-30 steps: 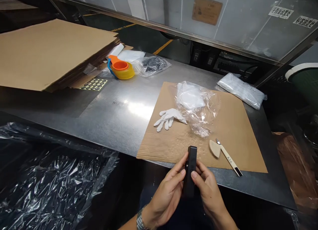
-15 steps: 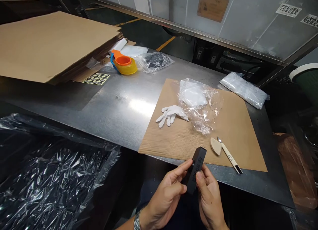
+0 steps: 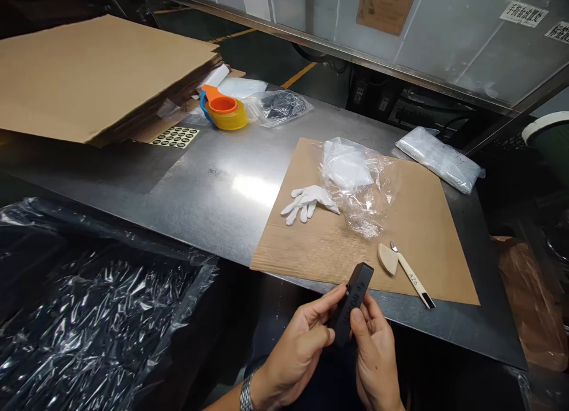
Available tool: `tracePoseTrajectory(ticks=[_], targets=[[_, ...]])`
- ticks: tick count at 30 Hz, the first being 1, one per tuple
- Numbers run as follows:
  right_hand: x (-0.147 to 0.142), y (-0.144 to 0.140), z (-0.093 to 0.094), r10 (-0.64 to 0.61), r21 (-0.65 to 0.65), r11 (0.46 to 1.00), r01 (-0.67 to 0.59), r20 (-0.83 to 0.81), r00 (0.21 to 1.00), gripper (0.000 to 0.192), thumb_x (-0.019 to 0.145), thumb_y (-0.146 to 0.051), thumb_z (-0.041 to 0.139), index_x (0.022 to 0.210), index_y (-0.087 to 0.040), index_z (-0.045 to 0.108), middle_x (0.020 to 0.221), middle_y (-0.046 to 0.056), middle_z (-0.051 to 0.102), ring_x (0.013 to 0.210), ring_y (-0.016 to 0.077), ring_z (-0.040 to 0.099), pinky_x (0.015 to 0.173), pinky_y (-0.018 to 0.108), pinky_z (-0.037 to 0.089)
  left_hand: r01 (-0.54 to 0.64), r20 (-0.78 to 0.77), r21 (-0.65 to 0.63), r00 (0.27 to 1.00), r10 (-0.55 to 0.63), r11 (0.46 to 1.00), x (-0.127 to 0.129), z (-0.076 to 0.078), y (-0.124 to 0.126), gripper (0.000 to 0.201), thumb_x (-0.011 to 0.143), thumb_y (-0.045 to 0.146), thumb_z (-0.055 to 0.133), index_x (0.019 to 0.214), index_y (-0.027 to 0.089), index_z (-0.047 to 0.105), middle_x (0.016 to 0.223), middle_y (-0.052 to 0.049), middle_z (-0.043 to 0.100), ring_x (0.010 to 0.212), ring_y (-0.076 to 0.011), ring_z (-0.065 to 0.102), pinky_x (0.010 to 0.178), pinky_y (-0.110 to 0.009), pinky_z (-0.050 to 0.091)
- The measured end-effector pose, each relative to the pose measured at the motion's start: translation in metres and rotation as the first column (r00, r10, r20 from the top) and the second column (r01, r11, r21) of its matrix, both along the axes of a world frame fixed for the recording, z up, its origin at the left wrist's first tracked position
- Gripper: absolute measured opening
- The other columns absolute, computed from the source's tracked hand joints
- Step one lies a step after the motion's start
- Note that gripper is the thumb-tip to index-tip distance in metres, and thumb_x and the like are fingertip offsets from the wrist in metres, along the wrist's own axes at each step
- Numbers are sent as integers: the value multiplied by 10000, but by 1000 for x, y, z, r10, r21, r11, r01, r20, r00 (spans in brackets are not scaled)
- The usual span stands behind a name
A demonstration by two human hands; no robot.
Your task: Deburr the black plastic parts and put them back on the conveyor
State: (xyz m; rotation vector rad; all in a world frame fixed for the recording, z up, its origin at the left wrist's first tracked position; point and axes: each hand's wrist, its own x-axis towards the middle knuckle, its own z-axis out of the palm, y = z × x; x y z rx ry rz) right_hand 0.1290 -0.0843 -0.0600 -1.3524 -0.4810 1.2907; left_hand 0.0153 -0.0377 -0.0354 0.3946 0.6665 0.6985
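Relative to the frame one second earlier, the black block (image 3: 354,298) had tilted rightward and turned, bringing its lettered face into view; both hands had kept their hold. The turn suggested that handling was under way, the block not yet set down. The left hand (image 3: 296,349) was narrowed, forefinger on the block's left side and thumb lower down; the right hand (image 3: 377,357) gripped the opposite side, thumb on the lettered face. The block was held just before the near edge of the cardboard sheet (image 3: 302,254), its upper end overlapping that edge in view. Left of the sheet, and nearer, lay black plastic film (image 3: 89,304). On the sheet's near right part lay a cream-handled tool (image 3: 413,277) and, just beside its tip, a beige wedge (image 3: 387,259). Farther back on the sheet were a white glove (image 3: 310,201) and a clear bag (image 3: 371,204). A plastic packet (image 3: 440,159) lay at its far right corner. Beyond the sheet, leftward, stood a yellow tape roll (image 3: 233,121).
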Motion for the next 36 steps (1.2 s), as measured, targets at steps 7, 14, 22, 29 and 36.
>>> tracePoseTrajectory(ticks=[7,14,22,29,36], targets=[[0,-1,-3,3,2,1000,-3,16,1000,551,817,-371,598,1297,-238,366,1211,73,580,1142,219,520,974,366,410,-8,38,-31,999,9,999,2,-1,0,567,615,42,526,1146,220,612,1279,-21,552,1276,-241,358,1098,-368,173],[1,-1,-4,-1,8,1000,1,21,1000,554,818,-366,597,1302,-226,366,1201,82,586,1137,209,522,966,356,414,-16,69,-60,997,20,998,3,-1,-1,587,619,26,530,1164,235,593,1276,-4,555,1273,-223,366,1101,-342,176],[1,-2,-6,-16,20,1000,16,13,1000,558,806,-360,610,1304,-248,384,1162,68,612,1103,205,548,935,332,438,-25,73,-71,997,30,997,5,-2,-3,542,649,63,574,1167,218,591,1295,-27,537,1279,-239,357,1102,-361,166],[0,-4,-8,-18,24,1000,18,23,1000,559,805,-352,612,1294,-218,377,1177,86,597,1107,207,541,940,337,433,-32,57,-73,998,37,997,6,-1,-4,528,652,73,590,1157,227,596,1303,-19,528,1284,-231,351,1100,-357,174],[0,-8,-10,-16,16,1000,15,44,999,527,788,-356,630,1245,-222,404,1142,90,610,1059,213,571,893,343,472,-43,-9,-68,999,43,997,7,-4,-7,494,678,94,581,1150,238,600,1305,-5,525,1302,-207,322,1100,-328,169]])
